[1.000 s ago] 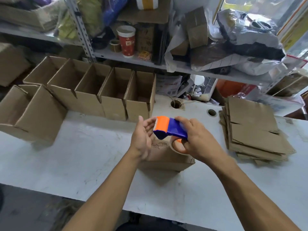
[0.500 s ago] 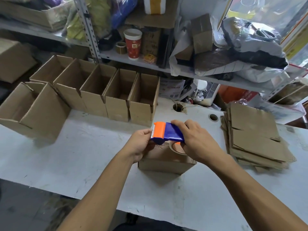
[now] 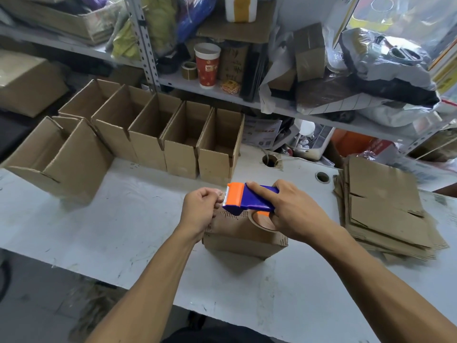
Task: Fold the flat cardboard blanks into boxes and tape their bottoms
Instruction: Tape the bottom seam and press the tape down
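While the right hand grips the tape dispenser and the left hand pinches at its blade (tape end unseen), slack tape may wrinkle over the box.

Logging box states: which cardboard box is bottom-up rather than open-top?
The box under the hands, at the near middle of the table. Its closed flaps face up beneath the tape dispenser; the boxes in the back row stand open-topped.
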